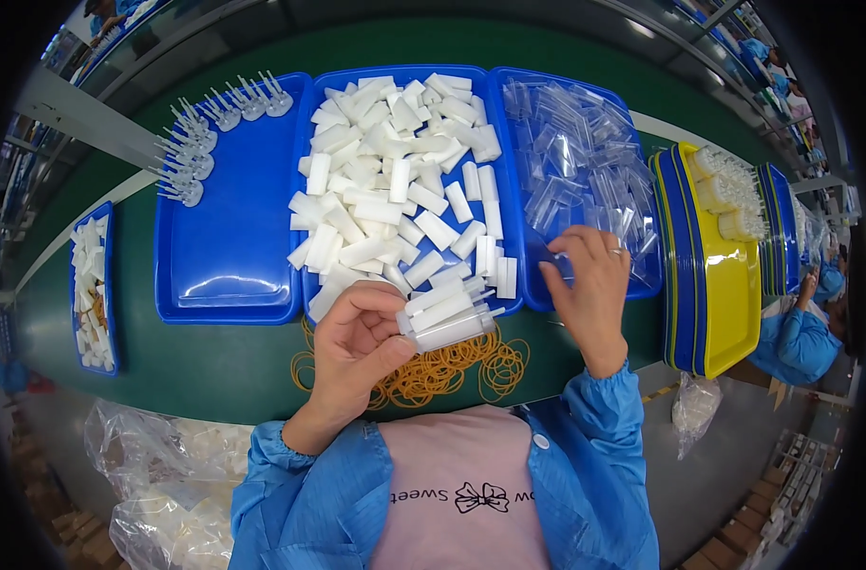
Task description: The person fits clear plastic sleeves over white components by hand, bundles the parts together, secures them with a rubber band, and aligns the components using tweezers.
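Near the table's front edge, my left hand (361,332) pinches a clear round plastic base with thin prongs and white foam blocks (447,315) on it. The prong tips stick out to the right. My right hand (590,280) is over the front of the right blue tray (537,299), with its fingers bent and apart and a ring on one. That tray carries many clear plastic sleeves (594,142). In the middle blue tray (399,71) lies a heap of white foam blocks (395,171). Tan rubber bands (452,370) lie loose below the held piece.
Several clear pronged bases (190,157) line the left blue tray (228,256). A stack of trays, yellow on top (732,313), stands at the right. A narrow tray of white pieces (93,294) is far left. Plastic bags (167,475) lie below the table. A co-worker (803,337) sits at the right.
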`<state>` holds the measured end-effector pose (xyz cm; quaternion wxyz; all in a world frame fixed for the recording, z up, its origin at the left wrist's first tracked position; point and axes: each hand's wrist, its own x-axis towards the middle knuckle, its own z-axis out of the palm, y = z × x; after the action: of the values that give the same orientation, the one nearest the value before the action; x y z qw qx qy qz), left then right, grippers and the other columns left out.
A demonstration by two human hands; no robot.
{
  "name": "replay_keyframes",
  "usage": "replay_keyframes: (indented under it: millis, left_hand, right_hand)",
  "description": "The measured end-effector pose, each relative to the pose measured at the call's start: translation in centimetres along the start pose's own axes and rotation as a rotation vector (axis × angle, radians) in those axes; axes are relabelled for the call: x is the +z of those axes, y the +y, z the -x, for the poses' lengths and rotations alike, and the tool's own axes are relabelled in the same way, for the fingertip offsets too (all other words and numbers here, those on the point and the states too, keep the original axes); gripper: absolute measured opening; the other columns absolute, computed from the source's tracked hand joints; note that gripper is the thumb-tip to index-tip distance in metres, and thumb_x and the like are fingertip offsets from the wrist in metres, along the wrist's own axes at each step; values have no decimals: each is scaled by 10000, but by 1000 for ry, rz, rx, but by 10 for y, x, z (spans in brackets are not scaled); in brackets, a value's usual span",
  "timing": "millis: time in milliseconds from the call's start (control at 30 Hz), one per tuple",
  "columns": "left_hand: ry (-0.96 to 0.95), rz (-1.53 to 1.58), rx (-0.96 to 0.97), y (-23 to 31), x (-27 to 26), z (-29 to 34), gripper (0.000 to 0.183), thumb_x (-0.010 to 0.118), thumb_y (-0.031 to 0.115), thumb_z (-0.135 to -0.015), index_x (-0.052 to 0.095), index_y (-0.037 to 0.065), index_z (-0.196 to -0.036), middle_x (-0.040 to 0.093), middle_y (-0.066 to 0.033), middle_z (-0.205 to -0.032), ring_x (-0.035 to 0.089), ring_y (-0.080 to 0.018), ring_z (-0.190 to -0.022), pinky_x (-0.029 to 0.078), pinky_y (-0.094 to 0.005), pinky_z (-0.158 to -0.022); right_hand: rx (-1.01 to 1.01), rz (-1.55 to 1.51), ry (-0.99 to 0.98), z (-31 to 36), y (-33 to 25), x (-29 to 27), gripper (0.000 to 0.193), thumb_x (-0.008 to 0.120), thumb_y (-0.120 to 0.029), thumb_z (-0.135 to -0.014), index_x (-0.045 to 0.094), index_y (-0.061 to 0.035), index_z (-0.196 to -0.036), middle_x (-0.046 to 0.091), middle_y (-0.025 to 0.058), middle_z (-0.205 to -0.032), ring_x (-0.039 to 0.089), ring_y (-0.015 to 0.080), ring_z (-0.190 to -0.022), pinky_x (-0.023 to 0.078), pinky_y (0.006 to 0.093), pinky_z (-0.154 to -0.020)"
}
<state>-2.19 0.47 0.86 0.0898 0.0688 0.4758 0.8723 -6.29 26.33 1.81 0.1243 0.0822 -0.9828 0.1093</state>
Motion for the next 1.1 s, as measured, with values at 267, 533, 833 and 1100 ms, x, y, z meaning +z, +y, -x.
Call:
replay_keyframes:
  millis: [267, 533, 833, 1100]
  left_hand:
    - [-28, -39, 11, -2, 6, 0, 350, 671, -22, -761, 503, -4, -1068, 478, -79, -1080, 549, -154, -992, 459, -292, -884]
    - [-74, -366, 158, 0, 6, 5, 393, 712, -11, -724, 534, -9, -1075, 465, -102, -1083, 527, -168, -999, 460, -294, -870]
    - [-39, -494, 243, 1, 5, 4, 398, 742, 15, -694, 560, 7, -1048, 488, -109, -1052, 526, -179, -963, 454, -278, -825]
    - [2, -712, 365, 1, 7, 3, 360, 777, 59, -629, 621, 31, -953, 561, -106, -965, 571, -199, -850, 458, -288, -738]
  right_hand:
    - [127, -1012, -6, 8, -8, -30, 154, 536, -121, -880, 580, -8, -974, 568, 80, -906, 515, 141, -886, 391, 247, -762]
    - [59, -1130, -126, 0, -24, -34, 183, 536, -115, -875, 579, 1, -1009, 558, 60, -909, 502, 125, -874, 376, 247, -808]
    - [173, -1253, -157, 1, -30, -33, 254, 533, -75, -850, 535, -5, -1095, 566, 43, -905, 501, 111, -897, 366, 256, -853]
    - [107, -1141, -89, 6, -39, -31, 242, 554, -42, -829, 551, -4, -1068, 575, 56, -881, 528, 125, -864, 394, 265, -826]
